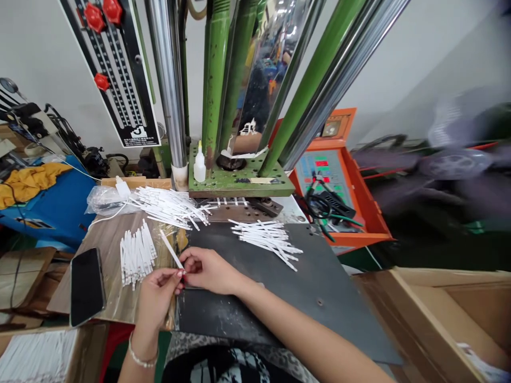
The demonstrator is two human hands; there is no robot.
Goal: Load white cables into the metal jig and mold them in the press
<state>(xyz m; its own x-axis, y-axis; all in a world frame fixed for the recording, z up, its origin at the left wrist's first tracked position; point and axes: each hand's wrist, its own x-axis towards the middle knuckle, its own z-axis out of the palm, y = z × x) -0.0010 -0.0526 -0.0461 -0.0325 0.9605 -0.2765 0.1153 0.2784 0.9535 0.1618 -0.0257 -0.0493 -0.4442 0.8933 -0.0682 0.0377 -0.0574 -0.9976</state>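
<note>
Both hands meet over the seam between the wooden board and the dark metal plate. A thin white strip (171, 249) slants up and leftward from between them, its near end at my fingertips. My left hand (158, 290) pinches that end with thumb and forefinger. My right hand (209, 270) closes on it from the other side, fingers curled; what its lower fingers touch is hidden. Left of the hands lies a bundle of white strips (136, 254). Behind them is a larger heap of white strips (170, 206), and a looser pile (266, 238) rests on the dark plate (295, 298).
A black phone (87, 287) lies at the board's left edge. The green machine base (239, 187) carries a white dropper bottle (199, 166). An orange control box (361, 197) stands at the back right. Cardboard boxes (419, 314) flank both sides, and white strips fill the left one.
</note>
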